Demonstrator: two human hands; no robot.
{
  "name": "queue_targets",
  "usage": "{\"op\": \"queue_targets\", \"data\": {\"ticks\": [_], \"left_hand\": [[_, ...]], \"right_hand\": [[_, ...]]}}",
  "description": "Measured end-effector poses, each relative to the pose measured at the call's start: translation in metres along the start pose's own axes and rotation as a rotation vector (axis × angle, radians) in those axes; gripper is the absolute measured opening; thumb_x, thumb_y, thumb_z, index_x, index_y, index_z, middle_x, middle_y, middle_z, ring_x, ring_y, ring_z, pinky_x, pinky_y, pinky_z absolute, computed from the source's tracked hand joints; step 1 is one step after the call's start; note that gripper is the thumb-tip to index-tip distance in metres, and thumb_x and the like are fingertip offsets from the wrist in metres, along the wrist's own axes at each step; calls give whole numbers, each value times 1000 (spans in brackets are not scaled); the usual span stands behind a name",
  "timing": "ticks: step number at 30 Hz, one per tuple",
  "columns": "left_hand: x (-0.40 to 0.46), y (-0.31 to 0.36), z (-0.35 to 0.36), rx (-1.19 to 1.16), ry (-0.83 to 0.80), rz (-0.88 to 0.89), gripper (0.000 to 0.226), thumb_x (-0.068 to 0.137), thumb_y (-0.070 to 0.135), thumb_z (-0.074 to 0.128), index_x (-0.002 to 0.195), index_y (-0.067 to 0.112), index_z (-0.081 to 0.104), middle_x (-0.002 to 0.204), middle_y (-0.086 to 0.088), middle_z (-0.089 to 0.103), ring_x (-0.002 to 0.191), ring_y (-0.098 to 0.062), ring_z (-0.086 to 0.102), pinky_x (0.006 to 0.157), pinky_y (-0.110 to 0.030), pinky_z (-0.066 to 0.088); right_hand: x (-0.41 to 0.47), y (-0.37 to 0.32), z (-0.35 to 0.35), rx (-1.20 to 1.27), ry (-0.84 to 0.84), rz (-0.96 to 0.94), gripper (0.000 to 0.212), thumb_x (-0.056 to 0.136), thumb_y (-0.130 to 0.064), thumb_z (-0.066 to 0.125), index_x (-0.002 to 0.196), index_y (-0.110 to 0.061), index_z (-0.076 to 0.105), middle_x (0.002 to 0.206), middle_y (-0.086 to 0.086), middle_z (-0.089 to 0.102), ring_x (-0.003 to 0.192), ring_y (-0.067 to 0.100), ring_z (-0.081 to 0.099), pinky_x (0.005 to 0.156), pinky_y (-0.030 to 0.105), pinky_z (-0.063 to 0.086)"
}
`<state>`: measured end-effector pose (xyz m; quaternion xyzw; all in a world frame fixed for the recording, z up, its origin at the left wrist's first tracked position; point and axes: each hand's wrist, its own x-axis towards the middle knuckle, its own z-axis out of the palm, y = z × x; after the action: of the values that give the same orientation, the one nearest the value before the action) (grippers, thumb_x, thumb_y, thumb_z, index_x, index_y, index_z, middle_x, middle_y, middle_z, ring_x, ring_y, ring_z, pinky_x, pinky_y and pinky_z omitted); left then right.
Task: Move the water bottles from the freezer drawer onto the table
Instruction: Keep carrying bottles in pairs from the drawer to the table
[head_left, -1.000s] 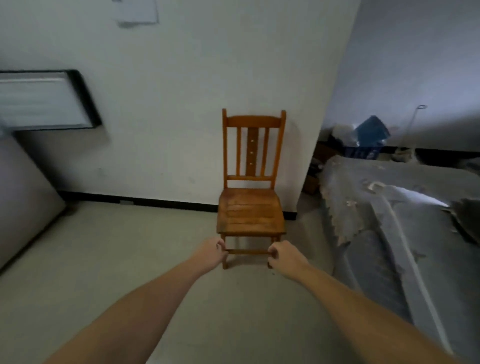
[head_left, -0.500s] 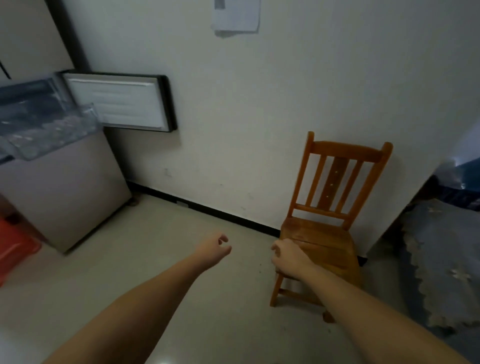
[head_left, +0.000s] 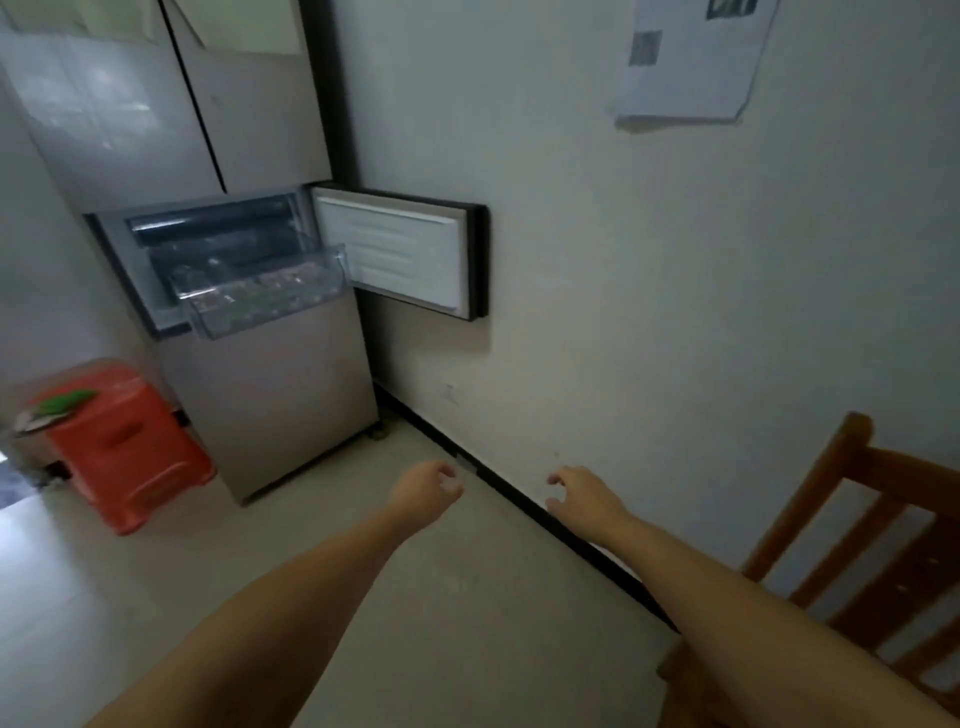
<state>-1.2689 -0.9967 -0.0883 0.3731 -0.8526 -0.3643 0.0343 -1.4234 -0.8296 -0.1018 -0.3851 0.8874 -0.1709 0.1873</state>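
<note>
The grey fridge (head_left: 270, 405) stands at the left against the wall. Its small freezer door (head_left: 395, 249) is swung open to the right. A clear plastic freezer drawer (head_left: 265, 301) is pulled out and tilts forward; blurred shapes lie in it, too unclear to tell as bottles. My left hand (head_left: 428, 488) hangs over the floor with its fingers loosely curled and nothing in it. My right hand (head_left: 582, 496) is beside it near the baseboard, fingers apart and empty. Both hands are well short of the fridge. No table is in view.
A wooden chair (head_left: 862, 535) stands at the lower right against the wall, under my right arm. A red plastic stool (head_left: 124, 447) with a green item on top sits left of the fridge. A paper sheet (head_left: 685, 57) hangs on the wall. The floor is pale tile.
My view has swung left from the chair to the fridge. Both hands have let go of the chair seat and now hang free over the floor.
</note>
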Motion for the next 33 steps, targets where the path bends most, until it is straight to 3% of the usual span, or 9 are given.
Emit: {"op": "queue_targets", "data": {"ticks": [6,13,18,25,33], "left_hand": [[41,-21,-27,-35,74,-84,5,87,18,56,83,20,59,82,0,57,77,-14,52,68,-22,37],[109,-96,-88,-93,171,-252,27,90,24,58,112,9,63,108,-7,66,94,-18,60,78,-23,43],[191,-135,-151,-59,229,-241,32,90,27,58,116,8,61,114,-8,65,105,-22,60,86,-26,44],[284,-177,-249,-29,242,-226,35,91,30,59,118,9,60,117,-8,65,107,-23,60,88,-26,44],[358,-223,-299,-37,252,-254,33,90,31,60,115,10,62,114,-8,66,105,-21,61,86,-24,43]], "right_hand": [[93,-45,-10,-69,-75,-149,42,95,-27,52,131,-7,50,135,16,47,120,28,50,98,33,42],[205,-134,27,-142,-190,-311,38,93,-26,52,127,-9,53,128,15,51,111,29,54,95,36,46],[298,-195,37,-151,-181,-352,38,93,-25,52,128,-8,54,129,14,52,115,28,53,98,35,44],[412,-271,26,-68,-132,-306,36,93,-23,54,126,-8,55,131,13,53,118,26,52,94,29,41],[491,-338,56,-129,-236,-394,37,94,-25,52,128,-11,53,131,11,50,117,23,52,99,32,43]]}}
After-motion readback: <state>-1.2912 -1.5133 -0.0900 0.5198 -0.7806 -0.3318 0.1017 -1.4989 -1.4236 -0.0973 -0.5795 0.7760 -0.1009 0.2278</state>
